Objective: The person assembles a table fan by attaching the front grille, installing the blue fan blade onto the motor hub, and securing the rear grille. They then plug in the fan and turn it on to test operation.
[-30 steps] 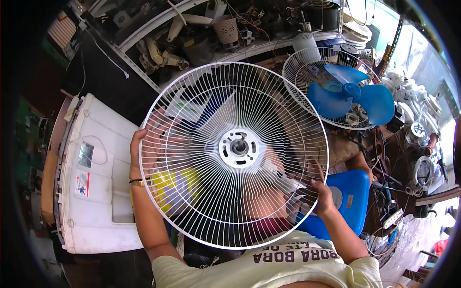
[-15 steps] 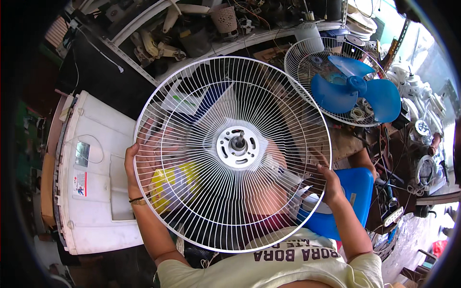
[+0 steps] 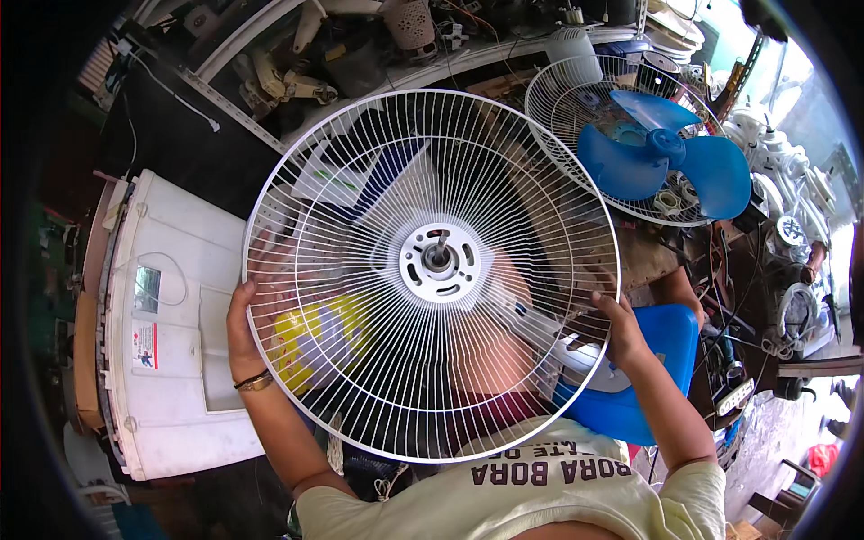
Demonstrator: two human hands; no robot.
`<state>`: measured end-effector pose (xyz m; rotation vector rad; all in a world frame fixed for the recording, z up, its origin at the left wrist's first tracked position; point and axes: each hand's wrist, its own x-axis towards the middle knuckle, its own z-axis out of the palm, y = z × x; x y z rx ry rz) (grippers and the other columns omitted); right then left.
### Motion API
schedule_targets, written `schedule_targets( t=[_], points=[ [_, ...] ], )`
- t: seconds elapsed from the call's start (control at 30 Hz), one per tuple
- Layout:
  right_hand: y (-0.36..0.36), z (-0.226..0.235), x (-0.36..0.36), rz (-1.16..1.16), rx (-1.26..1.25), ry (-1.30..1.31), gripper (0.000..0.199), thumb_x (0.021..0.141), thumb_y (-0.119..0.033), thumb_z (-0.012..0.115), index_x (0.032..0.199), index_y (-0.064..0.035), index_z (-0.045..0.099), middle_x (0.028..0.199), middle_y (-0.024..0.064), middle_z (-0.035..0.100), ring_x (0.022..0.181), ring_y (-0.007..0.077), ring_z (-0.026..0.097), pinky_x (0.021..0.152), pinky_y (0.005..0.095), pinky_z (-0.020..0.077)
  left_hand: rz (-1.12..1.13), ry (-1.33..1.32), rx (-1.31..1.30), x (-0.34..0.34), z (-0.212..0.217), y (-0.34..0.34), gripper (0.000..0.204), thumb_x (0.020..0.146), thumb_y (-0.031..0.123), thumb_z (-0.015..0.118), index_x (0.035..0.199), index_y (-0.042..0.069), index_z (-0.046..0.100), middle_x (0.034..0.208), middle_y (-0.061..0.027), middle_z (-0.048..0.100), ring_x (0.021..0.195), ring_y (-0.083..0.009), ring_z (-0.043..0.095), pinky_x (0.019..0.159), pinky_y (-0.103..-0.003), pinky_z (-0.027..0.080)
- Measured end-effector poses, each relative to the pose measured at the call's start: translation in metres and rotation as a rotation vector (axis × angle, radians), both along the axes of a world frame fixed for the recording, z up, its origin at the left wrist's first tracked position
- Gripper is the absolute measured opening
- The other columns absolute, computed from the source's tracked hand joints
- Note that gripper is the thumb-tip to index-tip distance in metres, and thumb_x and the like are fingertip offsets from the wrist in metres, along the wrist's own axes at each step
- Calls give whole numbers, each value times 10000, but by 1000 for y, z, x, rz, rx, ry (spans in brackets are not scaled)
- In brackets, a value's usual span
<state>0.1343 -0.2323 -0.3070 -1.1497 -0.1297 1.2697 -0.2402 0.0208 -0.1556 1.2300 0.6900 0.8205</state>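
Your left hand (image 3: 245,328) and right hand (image 3: 623,331) grip opposite sides of the round white wire fan guard (image 3: 459,278) before you. It sits slightly higher in view than a second ago, your two-sided hold apparently steady.

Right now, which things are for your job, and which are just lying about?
For the job:
- white fan cage, held at its sides by the left hand and right hand
- metal shaft at its middle

Lying about:
- blue fan blades, untouched, though perhaps related
- holey pot
- power strip
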Motion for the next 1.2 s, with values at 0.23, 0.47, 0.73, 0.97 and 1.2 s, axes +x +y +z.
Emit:
schedule_targets(
  t=[0.23,0.47,0.73,0.97,1.2],
  points=[
    [-17,3,-11,-33,85,-256,709,893,-10,523,1510,-54,177,1382,118,445,1213,185,466,1017,305,386,175,686,1034,37,69,1,659,855,298,615,1439,79,402,1467,-158,406,1380,-307,349,1139,-427,254],
    [-9,24,6,53,145,-436,720,881,39,482,1522,-60,169,1440,104,397,1272,190,431,1045,307,364,-471,1215,1288,118,63,-11,728,770,374,739,1395,120,464,1462,-168,405,1381,-370,335,1122,-521,267],
    [9,-2,17,121,50,-500,715,907,-7,525,1527,-65,173,1456,95,382,1284,167,402,1051,296,343,-599,1487,1353,141,4,-2,917,708,592,724,1454,185,380,1524,-156,301,1407,-429,249,1040,-718,223],
    [-4,14,29,303,86,-734,627,955,-135,549,1497,-62,242,1329,123,505,1176,155,486,987,287,389,-647,1541,1267,151,7,-1,942,677,561,755,1453,186,375,1537,-156,266,1416,-434,212,1034,-740,192],
    [-35,89,116,226,31,-1352,259,888,-46,584,1142,-4,617,885,94,681,778,121,622,703,272,490,-651,1559,1165,158,9,-5,983,636,529,792,1447,168,371,1535,-176,252,1419,-443,193,1048,-734,174]
  ],
)
